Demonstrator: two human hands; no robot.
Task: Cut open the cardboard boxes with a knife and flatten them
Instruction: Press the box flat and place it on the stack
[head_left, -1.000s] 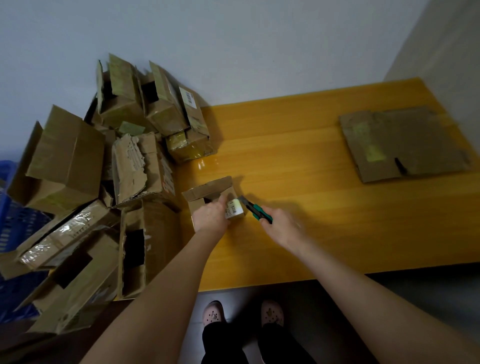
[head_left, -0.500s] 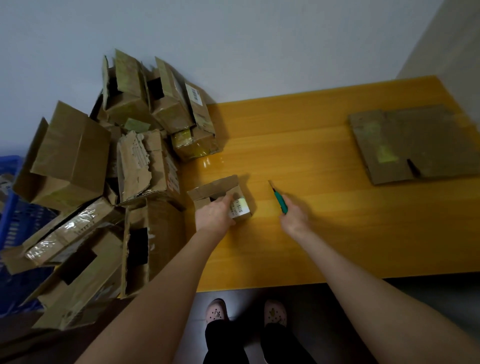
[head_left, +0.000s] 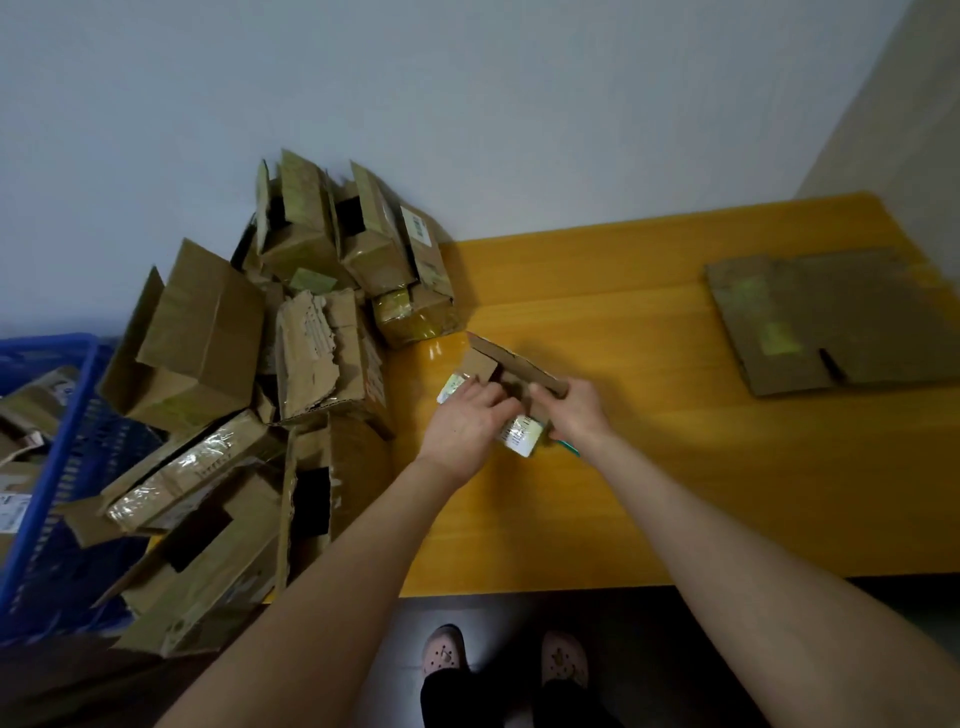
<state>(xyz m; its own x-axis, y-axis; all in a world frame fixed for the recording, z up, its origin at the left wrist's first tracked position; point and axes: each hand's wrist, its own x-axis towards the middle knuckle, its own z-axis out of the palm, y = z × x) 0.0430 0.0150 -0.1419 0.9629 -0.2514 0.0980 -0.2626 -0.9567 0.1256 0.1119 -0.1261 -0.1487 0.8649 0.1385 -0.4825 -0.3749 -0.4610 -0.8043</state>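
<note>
On the yellow table (head_left: 675, 467), the grip: left hand (head_left: 465, 415) and right hand (head_left: 574, 410) both clasp the small box (head_left: 514, 366), fingers curled over its flaps.
Knife (head_left: 570, 448): lies on the table just beside the right wrist, mostly hidden; half a second ago the right hand held it.
Meaning: cutting looks finished on this box; flattening starts.
Around: pile of boxes (head_left: 311, 353) waiting at left; flattened cardboard (head_left: 831, 322) far right.

no legible text, only blurred print on the white label (head_left: 521, 435) of the small box (head_left: 511, 366)
</note>
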